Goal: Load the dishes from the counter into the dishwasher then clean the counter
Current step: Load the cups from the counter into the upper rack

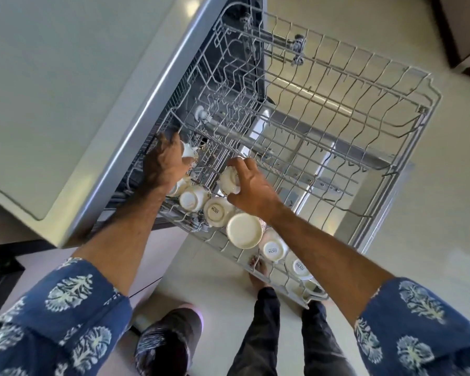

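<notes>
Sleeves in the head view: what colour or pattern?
Blue sleeves with a repeating white, tree-like floral print; clearest in the head view, on both forearms.

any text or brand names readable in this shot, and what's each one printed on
"SISTA" on the base of an upturned cup, read upside down from this view.
"SISTA" on the base of a second cup nearer the rack front.
"SISTA", partly readable, on a third cup base.
Small print on the cup in the right hand: too blurred.

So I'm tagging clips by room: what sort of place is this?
Most likely a home kitchen: a pulled-out dishwasher rack holds upturned cups, beside a pale counter, over a tiled floor.
</notes>
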Motion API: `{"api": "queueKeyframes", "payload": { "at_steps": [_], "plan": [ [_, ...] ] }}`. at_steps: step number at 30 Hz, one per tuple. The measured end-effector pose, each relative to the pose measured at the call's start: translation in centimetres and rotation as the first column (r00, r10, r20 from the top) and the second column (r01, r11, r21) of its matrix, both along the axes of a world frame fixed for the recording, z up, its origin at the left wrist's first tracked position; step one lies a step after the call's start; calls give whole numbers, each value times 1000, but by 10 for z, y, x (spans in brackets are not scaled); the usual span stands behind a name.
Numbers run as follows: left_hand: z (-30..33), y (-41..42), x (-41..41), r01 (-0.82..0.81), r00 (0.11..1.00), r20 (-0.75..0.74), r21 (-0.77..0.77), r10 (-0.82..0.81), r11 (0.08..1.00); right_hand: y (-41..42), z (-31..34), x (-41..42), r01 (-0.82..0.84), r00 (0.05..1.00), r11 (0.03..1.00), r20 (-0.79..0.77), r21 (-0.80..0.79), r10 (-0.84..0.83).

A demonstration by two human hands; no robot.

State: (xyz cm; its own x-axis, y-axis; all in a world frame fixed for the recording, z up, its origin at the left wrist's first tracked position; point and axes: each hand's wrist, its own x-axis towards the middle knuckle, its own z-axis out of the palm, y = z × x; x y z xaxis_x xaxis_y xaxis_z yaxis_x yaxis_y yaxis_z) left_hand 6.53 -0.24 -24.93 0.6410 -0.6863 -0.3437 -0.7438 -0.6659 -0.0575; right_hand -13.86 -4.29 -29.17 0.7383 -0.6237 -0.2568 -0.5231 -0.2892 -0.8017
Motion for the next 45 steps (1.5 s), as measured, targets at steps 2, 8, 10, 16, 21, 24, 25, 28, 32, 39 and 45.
{"api": "queueKeyframes", "payload": {
  "at_steps": [2,8,10,16,21,24,25,28,32,39,45],
  "plan": [
    [0,-2,4,35,999,-5,-5,-35,999,-1,1,2,3,1000,1000,-22,-16,-3],
    [-5,-3,7,82,994,-78,1,-82,997,-5,8,11,-3,993,987,-118,-159,-16],
    [-11,0,6,125,989,-75,-6,-126,992,-7,11,13,-16,990,980,-137,-199,-11],
    [-21,5,8,159,985,-59,-52,-162,986,-3,12,36,-17,999,975,-30,-224,11],
    [-21,12,19,121,987,-88,-119,-132,985,3,2,63,-53,998,978,-48,-204,44],
    [-21,14,23,125,988,-71,-111,-134,986,2,-1,68,-21,999,973,-37,-229,12],
    [-21,16,24,130,988,-69,-118,-139,985,3,-2,67,7,1000,972,-9,-234,-10],
    [-22,19,23,149,987,-40,-145,-156,978,8,-7,63,99,989,957,131,-271,-65],
    [-26,19,19,135,988,-52,-180,-146,974,14,-13,68,-19,999,969,44,-248,31],
    [-31,23,22,140,983,-88,-229,-164,963,-1,-11,79,-257,955,931,-213,-258,205],
    [-32,27,25,150,978,-99,-282,-184,948,-17,-16,77,-238,959,970,-146,53,244]
  ]
}}
